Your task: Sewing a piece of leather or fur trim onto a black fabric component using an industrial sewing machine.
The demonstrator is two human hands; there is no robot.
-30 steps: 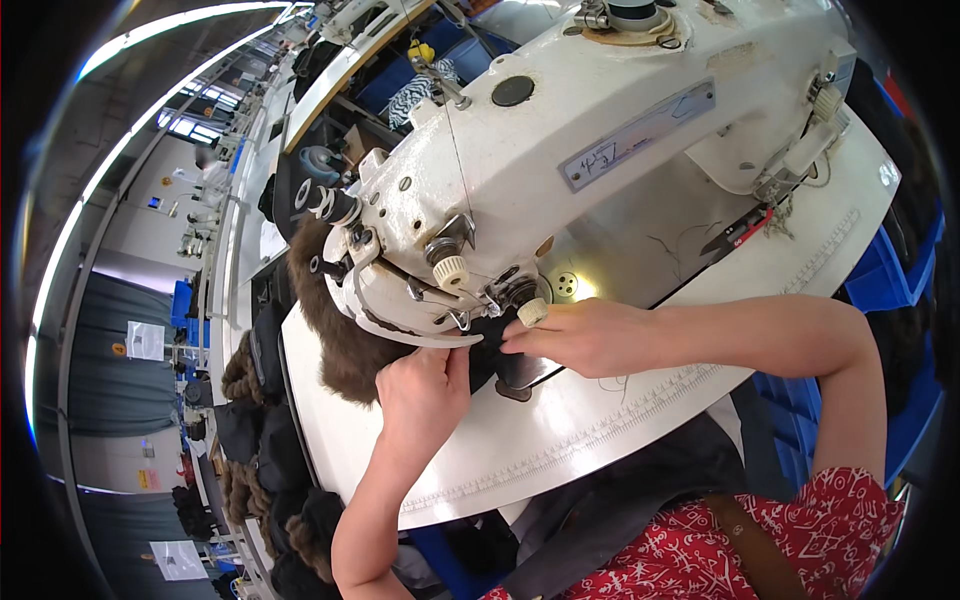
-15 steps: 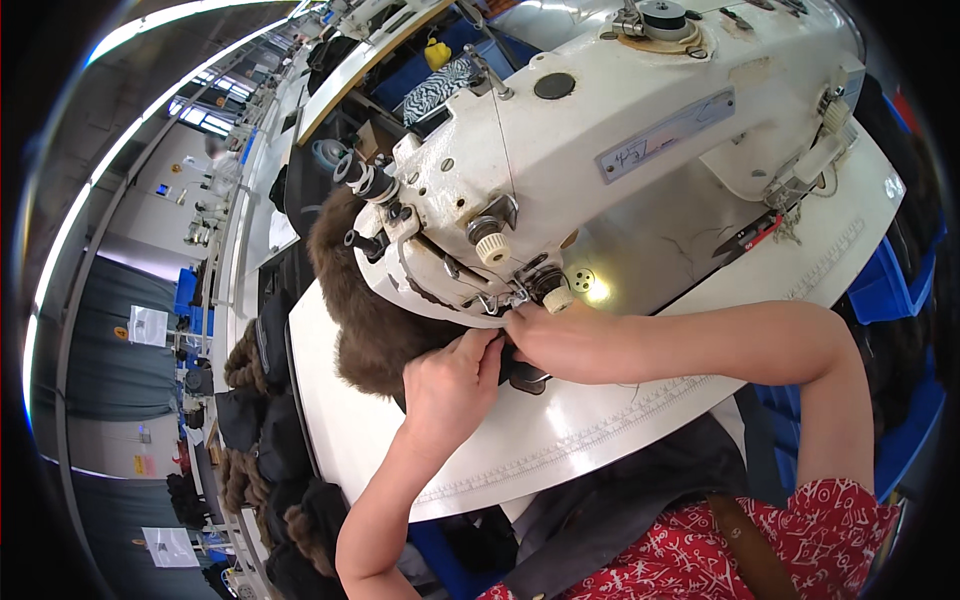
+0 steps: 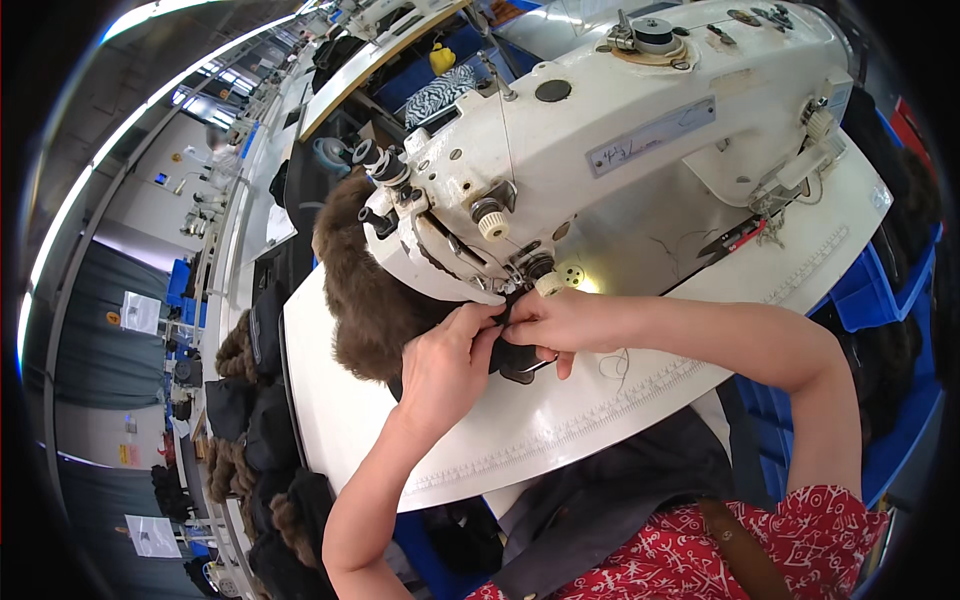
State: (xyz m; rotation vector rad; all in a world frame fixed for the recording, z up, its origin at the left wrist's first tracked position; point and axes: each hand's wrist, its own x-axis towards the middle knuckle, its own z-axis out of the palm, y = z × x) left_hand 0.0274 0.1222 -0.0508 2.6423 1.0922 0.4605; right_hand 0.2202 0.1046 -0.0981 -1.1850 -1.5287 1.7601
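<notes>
Under the needle of a white industrial sewing machine (image 3: pixel 650 130) lies black fabric (image 3: pixel 515 355) joined to or lying against brown fur (image 3: pixel 365 310). My left hand (image 3: pixel 445 365) is closed, pinching the black fabric just in front of the presser foot, which is mostly hidden. My right hand (image 3: pixel 565 325) pinches the same fabric from the right, beside a small white knob, its lower fingers bent downward. A small lamp glows on the steel bed behind it. The fingertips of both hands nearly meet.
The white tabletop (image 3: pixel 590 420) has a printed ruler edge. A red-handled tool (image 3: pixel 740 235) lies at its right. Piled black and furry garments (image 3: pixel 265 420) are at the left, blue bins (image 3: pixel 870 290) at the right. Another person (image 3: pixel 222 150) is in the distant row of workstations.
My left hand has moved upward and rightward toward the presser foot. My right hand has shifted slightly, its lower fingers now showing below. The view has also moved a little.
</notes>
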